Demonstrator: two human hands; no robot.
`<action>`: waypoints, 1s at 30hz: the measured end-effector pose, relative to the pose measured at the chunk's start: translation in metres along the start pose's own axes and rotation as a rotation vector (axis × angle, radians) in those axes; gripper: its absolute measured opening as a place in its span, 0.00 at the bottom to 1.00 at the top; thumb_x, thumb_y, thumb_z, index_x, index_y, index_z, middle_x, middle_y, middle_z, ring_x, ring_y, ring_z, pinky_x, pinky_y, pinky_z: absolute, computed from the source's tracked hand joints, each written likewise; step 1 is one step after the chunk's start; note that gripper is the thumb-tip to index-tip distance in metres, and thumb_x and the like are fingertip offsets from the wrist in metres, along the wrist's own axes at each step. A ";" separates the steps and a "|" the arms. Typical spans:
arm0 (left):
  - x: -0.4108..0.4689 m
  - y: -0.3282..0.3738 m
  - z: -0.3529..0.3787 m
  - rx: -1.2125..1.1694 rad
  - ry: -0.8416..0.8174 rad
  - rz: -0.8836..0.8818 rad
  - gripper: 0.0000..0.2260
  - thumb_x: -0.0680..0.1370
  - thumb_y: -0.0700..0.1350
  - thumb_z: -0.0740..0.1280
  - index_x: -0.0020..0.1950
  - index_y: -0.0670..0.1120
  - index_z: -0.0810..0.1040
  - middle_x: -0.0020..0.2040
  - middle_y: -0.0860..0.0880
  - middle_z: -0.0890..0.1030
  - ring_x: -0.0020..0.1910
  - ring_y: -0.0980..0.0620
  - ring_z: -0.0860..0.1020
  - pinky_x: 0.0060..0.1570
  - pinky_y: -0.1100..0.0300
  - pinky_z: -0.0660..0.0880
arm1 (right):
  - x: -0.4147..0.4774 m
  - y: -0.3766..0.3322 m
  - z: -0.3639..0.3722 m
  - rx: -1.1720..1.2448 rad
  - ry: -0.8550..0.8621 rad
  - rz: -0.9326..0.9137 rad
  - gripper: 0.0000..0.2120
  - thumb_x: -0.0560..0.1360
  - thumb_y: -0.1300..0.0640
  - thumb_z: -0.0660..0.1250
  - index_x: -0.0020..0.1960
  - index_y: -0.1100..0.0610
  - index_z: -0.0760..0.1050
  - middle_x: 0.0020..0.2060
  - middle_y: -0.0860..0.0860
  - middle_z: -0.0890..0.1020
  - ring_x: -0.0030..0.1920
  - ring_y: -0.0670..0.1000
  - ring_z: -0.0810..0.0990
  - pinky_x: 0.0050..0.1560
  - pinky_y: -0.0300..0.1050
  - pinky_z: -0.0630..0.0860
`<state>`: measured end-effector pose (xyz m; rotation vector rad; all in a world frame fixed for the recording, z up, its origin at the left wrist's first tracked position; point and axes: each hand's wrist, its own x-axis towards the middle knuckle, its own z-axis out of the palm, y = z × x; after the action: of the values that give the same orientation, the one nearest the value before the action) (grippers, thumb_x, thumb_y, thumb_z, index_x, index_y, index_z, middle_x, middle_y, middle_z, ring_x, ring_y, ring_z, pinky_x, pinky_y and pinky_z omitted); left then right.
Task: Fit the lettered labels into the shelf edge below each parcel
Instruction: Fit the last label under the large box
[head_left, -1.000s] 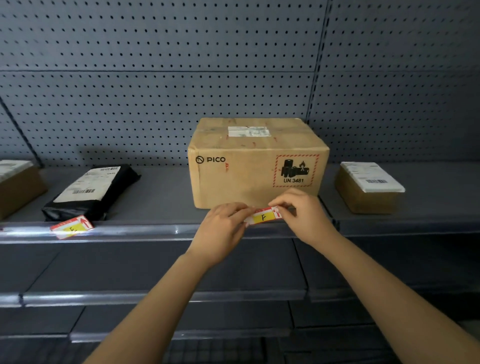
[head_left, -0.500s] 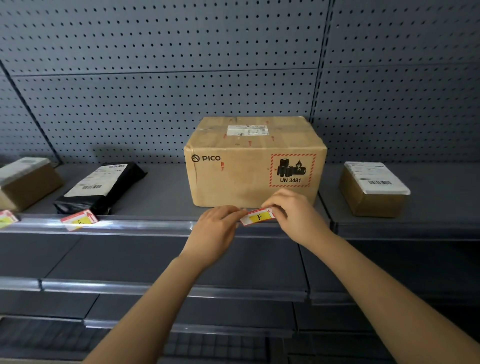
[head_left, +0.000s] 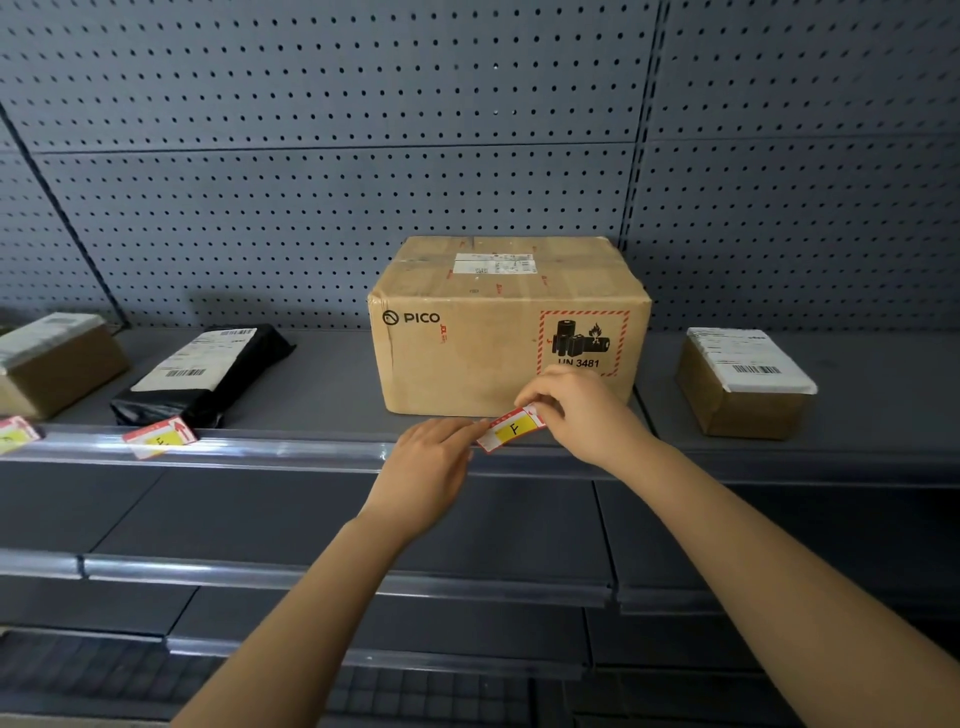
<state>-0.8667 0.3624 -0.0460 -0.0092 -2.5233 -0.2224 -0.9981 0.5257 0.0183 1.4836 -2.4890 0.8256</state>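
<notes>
A red, white and yellow label (head_left: 511, 429) marked F is held tilted at the shelf edge (head_left: 291, 451), just below the large PICO cardboard box (head_left: 483, 338). My right hand (head_left: 582, 410) pinches the label's right end from above. My left hand (head_left: 434, 467) touches its left end with the fingertips. Another label (head_left: 158, 437) sits crooked in the edge below the black parcel (head_left: 208, 374). A third label (head_left: 15, 434) shows at the far left under a brown box (head_left: 57, 361).
A small brown box with a white shipping label (head_left: 743, 387) stands on the shelf to the right. Grey perforated panels form the back wall. Two lower shelves (head_left: 337, 577) jut out beneath my forearms.
The view has shifted a little, bringing the far-left box and its label into sight. The F label is tilted more, its right end raised by my right hand.
</notes>
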 end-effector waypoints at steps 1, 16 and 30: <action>0.000 0.000 0.000 -0.001 0.004 -0.005 0.18 0.74 0.38 0.70 0.64 0.45 0.78 0.56 0.46 0.81 0.51 0.45 0.80 0.52 0.49 0.75 | 0.002 0.000 0.000 0.002 -0.007 0.007 0.09 0.75 0.64 0.65 0.49 0.53 0.81 0.45 0.48 0.78 0.45 0.48 0.76 0.47 0.47 0.77; 0.002 0.000 -0.001 0.003 -0.013 -0.016 0.17 0.75 0.38 0.69 0.65 0.45 0.77 0.57 0.46 0.81 0.52 0.44 0.79 0.54 0.48 0.75 | 0.000 0.006 0.002 0.037 -0.018 0.011 0.09 0.74 0.64 0.66 0.49 0.53 0.82 0.46 0.48 0.79 0.47 0.46 0.76 0.48 0.44 0.77; -0.002 0.003 0.003 0.007 -0.037 -0.023 0.16 0.75 0.38 0.70 0.62 0.45 0.79 0.56 0.46 0.81 0.52 0.45 0.80 0.52 0.49 0.75 | 0.000 0.003 0.009 0.005 -0.113 0.004 0.09 0.75 0.63 0.66 0.49 0.52 0.81 0.47 0.48 0.78 0.47 0.46 0.75 0.48 0.43 0.77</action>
<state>-0.8668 0.3662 -0.0495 0.0183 -2.5616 -0.2240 -0.9991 0.5221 0.0101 1.5699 -2.5725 0.7699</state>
